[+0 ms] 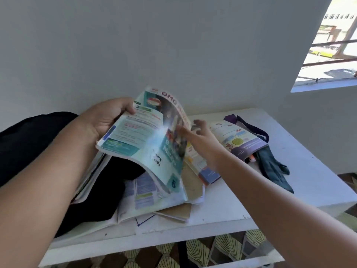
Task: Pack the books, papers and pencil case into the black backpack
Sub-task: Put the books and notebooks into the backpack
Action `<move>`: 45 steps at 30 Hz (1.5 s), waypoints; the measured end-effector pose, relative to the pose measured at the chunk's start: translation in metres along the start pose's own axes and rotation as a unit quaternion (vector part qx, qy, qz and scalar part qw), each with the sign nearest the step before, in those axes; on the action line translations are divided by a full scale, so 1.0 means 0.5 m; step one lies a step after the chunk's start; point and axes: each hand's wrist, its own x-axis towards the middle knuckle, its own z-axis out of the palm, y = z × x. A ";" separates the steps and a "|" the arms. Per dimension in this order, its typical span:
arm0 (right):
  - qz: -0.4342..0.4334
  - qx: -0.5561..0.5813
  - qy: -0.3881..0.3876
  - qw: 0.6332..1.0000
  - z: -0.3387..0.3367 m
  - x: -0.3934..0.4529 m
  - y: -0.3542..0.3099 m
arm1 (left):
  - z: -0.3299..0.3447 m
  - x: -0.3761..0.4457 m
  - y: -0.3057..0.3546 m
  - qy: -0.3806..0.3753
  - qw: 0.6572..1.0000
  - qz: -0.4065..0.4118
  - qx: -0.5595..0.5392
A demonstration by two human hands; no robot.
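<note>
In the head view, the left hand point(105, 118) is gripping a teal-covered workbook point(152, 144) by its upper left edge, thumb curled over the cover and fingers hidden underneath. The workbook is sagging down and away from the hand toward five o'clock, hanging above the open mouth of the black backpack point(29, 144), which is lying at the nine o'clock side of the white table point(301, 144). More books are standing inside the backpack's opening, just below the left wrist.

The right hand point(201, 136) is reaching toward twelve o'clock with fingers spread and loose, holding nothing; its fingertips are blurred and sitting right at the workbook's right edge, though I cannot tell whether they are touching it. Under that hand a pile of loose papers and thin books point(173, 202) is lying on the table. At two o'clock from the right hand a purple-edged booklet point(239, 140) is resting on a dark green pencil case point(272, 167).
</note>
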 end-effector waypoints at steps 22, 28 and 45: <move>-0.090 -0.513 0.226 0.824 -0.048 0.045 0.077 | 0.026 0.046 -0.210 0.016 0.581 0.166 0.797; -0.119 -0.452 -0.070 0.881 0.101 0.021 0.049 | -0.073 0.025 -0.241 0.113 0.485 0.123 0.858; 0.092 -0.472 -0.090 0.872 0.137 0.037 0.083 | -0.118 0.036 -0.268 0.145 0.545 0.093 0.820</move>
